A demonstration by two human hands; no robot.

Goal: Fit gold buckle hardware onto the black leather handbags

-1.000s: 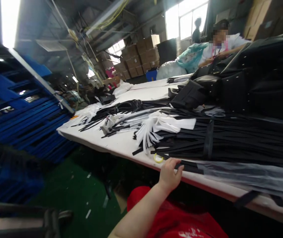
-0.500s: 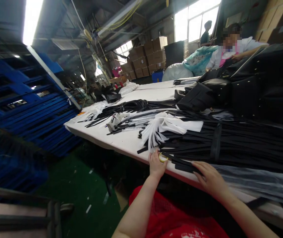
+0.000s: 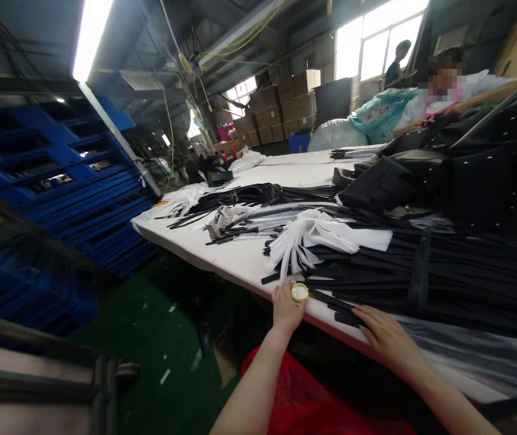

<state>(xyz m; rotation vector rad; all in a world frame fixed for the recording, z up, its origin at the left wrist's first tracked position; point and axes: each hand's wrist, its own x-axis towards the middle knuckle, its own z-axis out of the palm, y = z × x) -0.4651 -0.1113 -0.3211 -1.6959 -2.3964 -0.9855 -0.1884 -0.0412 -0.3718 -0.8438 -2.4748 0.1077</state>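
My left hand [image 3: 287,309] is at the near table edge, fingers curled around a small yellow-rimmed roll of tape [image 3: 300,293], whose pale round face points up. To its right, my right hand [image 3: 389,337] grips a few black strips [image 3: 342,307] close to the edge, fingers laid over them and the thumb on the near side. The strips' staggered ends point toward the roll. Behind both hands lies a thick bundle of black strips [image 3: 467,275] with a dark band around it. White strips [image 3: 326,234] fan out over its left end.
More black strips [image 3: 258,194] lie farther back on the white table [image 3: 244,257]. Black studded material [image 3: 476,169] is heaped at the right, with a co-worker [image 3: 444,99] behind it. Clear plastic [image 3: 480,347] runs along the front edge. Blue pallets [image 3: 81,181] stand left.
The view has swung slightly left, so the scene sits farther right. The tape roll has turned in my left hand and shows more of its round face. My right hand stays on the strips.
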